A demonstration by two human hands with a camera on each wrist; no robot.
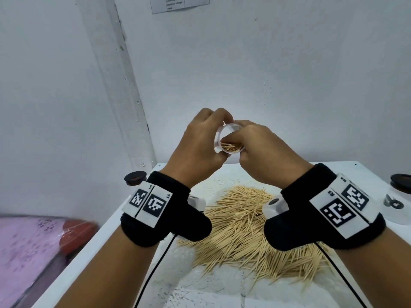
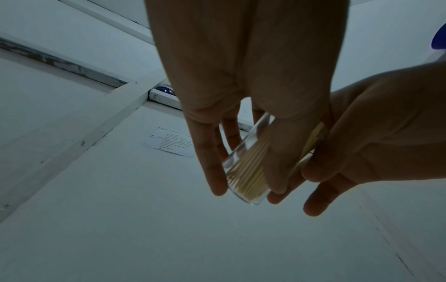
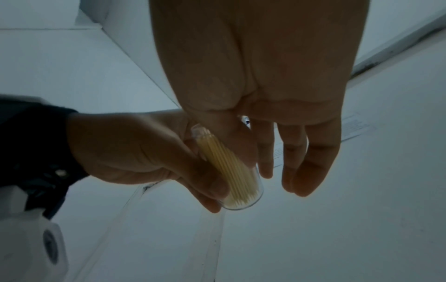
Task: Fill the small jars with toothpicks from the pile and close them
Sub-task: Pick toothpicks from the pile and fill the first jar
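Note:
A small clear jar [image 1: 226, 135] with toothpicks [image 1: 231, 148] standing inside is held in the air above the table. My left hand [image 1: 204, 141] grips it from the left, thumb and fingers wrapped round its wall [image 2: 243, 167]. From the right, my right hand [image 1: 249, 141] holds the same jar [image 3: 231, 171], thumb at its mouth and fingers loosely behind it. The jar has no lid on. A big pile of loose toothpicks [image 1: 244, 230] lies on the white table [image 1: 195, 285] under my wrists.
A black lid [image 1: 135, 177] lies at the table's left edge. A second clear jar [image 1: 398, 203] with a black lid [image 1: 401, 180] stands at the right edge. White walls close in behind. Pink fabric [image 1: 26, 252] and a red object [image 1: 75, 236] lie lower left.

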